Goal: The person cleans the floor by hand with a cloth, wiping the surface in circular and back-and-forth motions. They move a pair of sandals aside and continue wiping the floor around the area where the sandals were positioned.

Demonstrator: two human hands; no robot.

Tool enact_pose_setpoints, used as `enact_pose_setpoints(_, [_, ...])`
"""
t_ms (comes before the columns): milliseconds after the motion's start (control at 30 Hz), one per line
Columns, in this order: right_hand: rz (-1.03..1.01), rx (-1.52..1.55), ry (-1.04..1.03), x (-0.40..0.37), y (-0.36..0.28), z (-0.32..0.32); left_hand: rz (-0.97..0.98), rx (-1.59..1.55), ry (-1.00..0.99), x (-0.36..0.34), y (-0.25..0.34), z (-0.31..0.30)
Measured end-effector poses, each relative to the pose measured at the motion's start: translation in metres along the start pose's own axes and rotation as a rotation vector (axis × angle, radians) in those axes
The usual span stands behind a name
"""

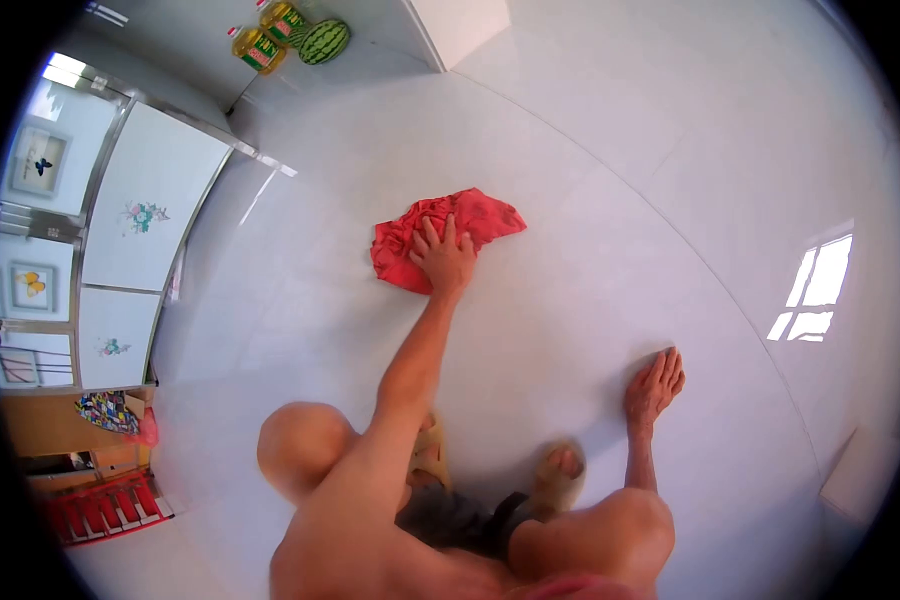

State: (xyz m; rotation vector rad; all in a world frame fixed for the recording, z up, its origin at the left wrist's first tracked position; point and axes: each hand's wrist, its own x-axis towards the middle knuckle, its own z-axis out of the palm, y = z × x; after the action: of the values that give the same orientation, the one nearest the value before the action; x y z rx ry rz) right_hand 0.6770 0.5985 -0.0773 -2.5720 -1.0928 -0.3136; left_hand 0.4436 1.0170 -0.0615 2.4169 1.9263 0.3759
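Note:
A crumpled red cloth (490,217) lies on the pale, glossy floor (570,280) in front of me. My left hand (446,258) presses down on it with the fingers spread, the palm over its lower middle part. Off to the right, my right hand (654,386) rests on the bare floor, its fingers stretched out and nothing in them. Between my arms and lower down are my two feet in light sandals (557,478), below the cloth.
White cabinets (150,200) with flower and butterfly pictures line the left side. Oil bottles (258,50) and a watermelon (325,42) stand at the top left, near a white wall corner (460,30). A red rack (110,508) sits at the lower left.

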Motion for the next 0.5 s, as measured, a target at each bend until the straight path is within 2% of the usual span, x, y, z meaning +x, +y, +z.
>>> enact_pose_setpoints(67, [-0.003,-0.013,-0.013,0.000,0.001,0.002,-0.006,-0.011,0.058,0.001,0.022,0.012])
enact_pose_setpoints(133, [0.004,-0.016,-0.024,0.000,0.001,-0.003,0.067,-0.066,0.070,0.003,0.053,0.012])
enact_pose_setpoints(367, [0.010,-0.037,-0.043,0.004,-0.001,-0.006,0.414,-0.217,0.075,-0.009,0.173,0.028])
enact_pose_setpoints(500, [0.022,-0.084,-0.042,0.002,0.003,-0.003,0.733,-0.324,-0.106,-0.064,0.244,0.035])
